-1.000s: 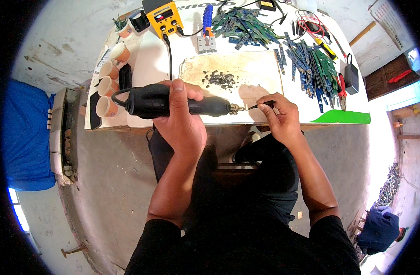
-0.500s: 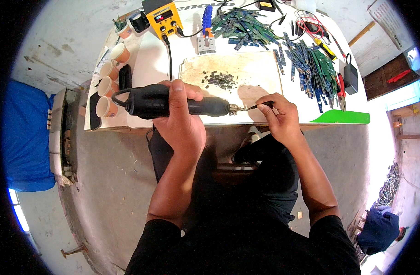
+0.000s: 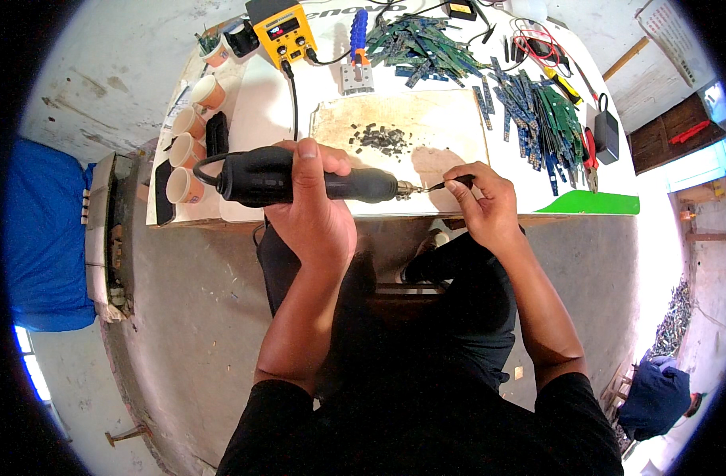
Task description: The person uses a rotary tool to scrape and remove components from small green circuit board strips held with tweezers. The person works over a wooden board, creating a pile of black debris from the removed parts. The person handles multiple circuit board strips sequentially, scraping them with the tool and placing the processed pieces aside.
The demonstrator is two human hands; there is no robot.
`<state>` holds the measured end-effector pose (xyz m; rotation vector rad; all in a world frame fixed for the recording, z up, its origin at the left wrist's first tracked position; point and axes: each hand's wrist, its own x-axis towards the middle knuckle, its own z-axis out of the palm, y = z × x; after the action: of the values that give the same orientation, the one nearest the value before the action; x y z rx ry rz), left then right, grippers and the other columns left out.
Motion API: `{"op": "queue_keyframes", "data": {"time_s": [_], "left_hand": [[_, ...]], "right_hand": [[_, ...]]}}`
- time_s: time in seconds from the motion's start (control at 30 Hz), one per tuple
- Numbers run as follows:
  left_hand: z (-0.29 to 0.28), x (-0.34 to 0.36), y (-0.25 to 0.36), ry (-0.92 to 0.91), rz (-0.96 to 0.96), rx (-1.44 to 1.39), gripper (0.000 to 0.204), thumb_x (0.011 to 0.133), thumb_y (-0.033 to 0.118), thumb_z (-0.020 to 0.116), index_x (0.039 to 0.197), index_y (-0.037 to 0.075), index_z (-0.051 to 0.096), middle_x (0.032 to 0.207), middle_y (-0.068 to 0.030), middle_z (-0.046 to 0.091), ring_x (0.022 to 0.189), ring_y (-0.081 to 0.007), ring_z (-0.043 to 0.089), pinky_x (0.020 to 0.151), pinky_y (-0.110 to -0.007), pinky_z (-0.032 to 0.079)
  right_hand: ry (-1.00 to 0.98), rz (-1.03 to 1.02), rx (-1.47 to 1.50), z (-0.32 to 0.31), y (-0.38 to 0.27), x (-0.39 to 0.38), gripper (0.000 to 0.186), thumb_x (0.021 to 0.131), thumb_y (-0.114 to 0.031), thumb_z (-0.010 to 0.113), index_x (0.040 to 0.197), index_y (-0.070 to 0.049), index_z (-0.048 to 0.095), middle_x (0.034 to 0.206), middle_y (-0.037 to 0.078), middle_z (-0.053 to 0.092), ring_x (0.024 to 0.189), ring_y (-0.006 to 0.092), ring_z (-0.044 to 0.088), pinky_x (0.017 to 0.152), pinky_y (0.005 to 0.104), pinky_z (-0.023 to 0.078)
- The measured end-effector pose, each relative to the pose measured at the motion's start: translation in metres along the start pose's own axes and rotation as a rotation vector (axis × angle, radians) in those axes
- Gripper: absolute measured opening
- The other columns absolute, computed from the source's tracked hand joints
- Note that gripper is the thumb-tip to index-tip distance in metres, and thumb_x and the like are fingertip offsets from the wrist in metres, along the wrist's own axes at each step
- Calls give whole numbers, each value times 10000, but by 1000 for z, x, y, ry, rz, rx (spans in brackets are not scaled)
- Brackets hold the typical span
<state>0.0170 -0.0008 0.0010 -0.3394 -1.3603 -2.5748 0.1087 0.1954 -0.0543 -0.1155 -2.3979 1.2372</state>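
My left hand [image 3: 315,210] is wrapped round the thick black handle of a hot air gun [image 3: 260,176], held level above the table's near edge. Its metal nozzle [image 3: 405,189] points right. Facing it, my right hand [image 3: 490,205] pinches a thin, dark, pointed tool that looks like tweezers [image 3: 461,182]. The tip of that tool is at or very close to the nozzle; whether they touch I cannot tell. Beyond both hands, a pile of small black chips [image 3: 381,140] lies on a stained, pale board [image 3: 450,107].
A yellow soldering station [image 3: 282,36] with a black cable stands at the back left. Several paper cups [image 3: 185,186] line the left edge. Heaps of green circuit strips [image 3: 422,49] lie at the back and right, near red-handled pliers [image 3: 590,151] and a black adapter [image 3: 607,136].
The tip of the tweezers has shifted very slightly near the nozzle. Both hands otherwise hold the same positions.
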Motion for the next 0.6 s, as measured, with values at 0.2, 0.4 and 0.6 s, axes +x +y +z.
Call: {"op": "queue_keyframes", "data": {"time_s": [0.2,0.4,0.6], "left_hand": [[-2,0,0,-6,-7,-112,90,989,93,600,987,33,533,734,-56,604,702,-147,588,729,-315,503],[-7,8,4,41,-3,18,143,992,142,584,892,62,519,731,-43,549,703,-161,529,760,-347,486],[-16,23,11,77,24,-28,191,997,178,594,861,73,513,733,-34,527,710,-163,494,779,-368,460]], "right_hand": [[11,-21,3,1,3,0,88,905,-48,670,977,-1,688,921,158,701,771,267,679,707,332,523],[74,-13,80,5,10,3,96,918,-61,668,998,-11,687,866,140,696,741,174,656,682,289,502],[173,-38,118,23,7,32,108,914,-73,676,998,-6,687,891,140,700,726,185,647,676,291,503]]}}
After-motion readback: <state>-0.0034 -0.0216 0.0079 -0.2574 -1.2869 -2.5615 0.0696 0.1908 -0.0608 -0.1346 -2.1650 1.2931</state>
